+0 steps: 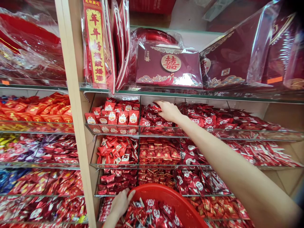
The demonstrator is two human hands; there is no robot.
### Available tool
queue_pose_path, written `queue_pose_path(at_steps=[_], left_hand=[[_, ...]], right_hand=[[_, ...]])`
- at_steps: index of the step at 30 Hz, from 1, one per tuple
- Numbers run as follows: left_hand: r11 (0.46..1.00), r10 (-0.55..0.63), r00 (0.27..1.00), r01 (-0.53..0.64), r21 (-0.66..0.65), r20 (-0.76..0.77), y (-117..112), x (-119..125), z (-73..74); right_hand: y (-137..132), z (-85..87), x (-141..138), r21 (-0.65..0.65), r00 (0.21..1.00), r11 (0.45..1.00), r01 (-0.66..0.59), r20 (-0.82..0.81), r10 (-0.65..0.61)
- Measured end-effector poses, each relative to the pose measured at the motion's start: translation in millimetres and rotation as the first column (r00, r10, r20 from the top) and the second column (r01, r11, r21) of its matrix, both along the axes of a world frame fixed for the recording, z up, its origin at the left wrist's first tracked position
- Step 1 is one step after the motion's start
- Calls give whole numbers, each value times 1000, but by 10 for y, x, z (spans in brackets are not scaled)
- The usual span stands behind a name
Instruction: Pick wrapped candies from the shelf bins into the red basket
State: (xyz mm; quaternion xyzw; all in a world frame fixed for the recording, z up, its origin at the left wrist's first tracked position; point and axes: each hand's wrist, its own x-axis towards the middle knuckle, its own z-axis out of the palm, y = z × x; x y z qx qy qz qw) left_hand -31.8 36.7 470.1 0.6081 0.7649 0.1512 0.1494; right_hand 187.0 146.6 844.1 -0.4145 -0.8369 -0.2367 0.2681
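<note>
My right hand point(168, 110) reaches into a middle compartment of the upper candy shelf, its fingers closed on a dark red wrapped candy point(155, 108). Beneath it lie more dark red wrapped candies point(154, 122) with white round labels. Lower down, my left hand point(120, 202) grips the left rim of a red plastic basket point(163, 189), thumb on the edge. Inside the basket is a heap of red wrapped candies point(152, 213), many with white labels. Part of the basket is cut off by the bottom of the view.
Clear dividers and a low front lip point(156, 130) bound the compartments. A glass shelf point(166, 91) above carries maroon gift bags point(152, 66) in clear plastic. On the left, a wooden upright point(73, 95) separates another rack of candies point(35, 110).
</note>
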Motion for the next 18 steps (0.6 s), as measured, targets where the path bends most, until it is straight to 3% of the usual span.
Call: queue_pose_path(at_steps=[18], left_hand=[[999,1,1000,-1,34,6,-1,-5,2]], right_hand=[[-5,-69,140,-9,996,998,-69,-63,68]])
